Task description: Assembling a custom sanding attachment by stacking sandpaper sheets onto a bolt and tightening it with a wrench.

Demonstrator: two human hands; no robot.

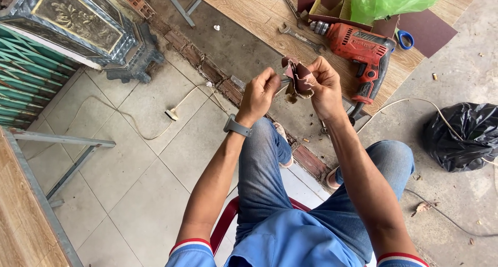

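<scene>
Sitting on a red chair (225, 223), the person holds a crumpled dark-red sheet of sandpaper (298, 79) up between both hands. Left hand (258, 96) is curled shut on a slim metal tool (284, 81) poking into the folds; right hand (324, 85) pinches the sandpaper's far side, fingers closed. Just beyond, a red power drill (363, 52) lies on the wooden board (249, 8) beside two wrenches (301, 37).

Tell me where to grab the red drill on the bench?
Take the red drill by its pistol handle, coming from the near bench edge: the handle points that way and is bare. The chuck end lies crowded by wrenches.
</scene>
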